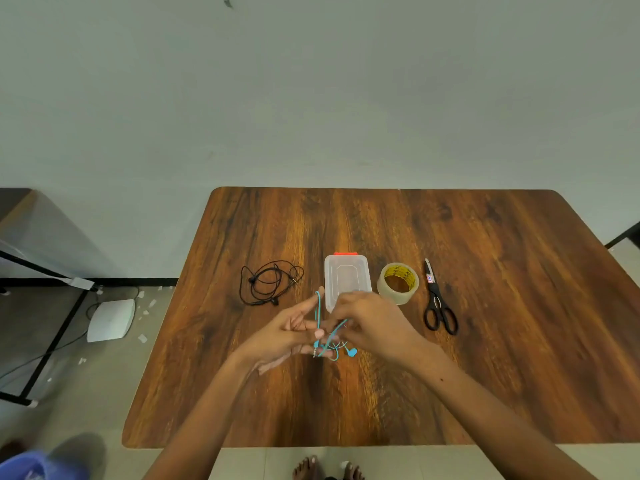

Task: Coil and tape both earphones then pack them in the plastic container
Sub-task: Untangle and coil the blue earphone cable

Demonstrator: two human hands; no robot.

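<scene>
Teal earphones [329, 341] hang between my two hands above the middle of the table. My left hand [291, 332] has its fingers stretched out with the teal cord looped around them. My right hand [369, 322] pinches the cord beside those fingers. An earbud dangles below. Black earphones [270, 282] lie in a loose tangle on the table to the left. The clear plastic container [346, 275] with a red clip stands just behind my hands. A roll of clear tape [398, 282] lies to the container's right.
Black scissors [438, 303] lie right of the tape roll. The wooden table [485, 341] stands against a pale wall. On the floor at the left are a white box [110, 320], a black metal frame and scraps of tape. My bare feet show below the table's near edge.
</scene>
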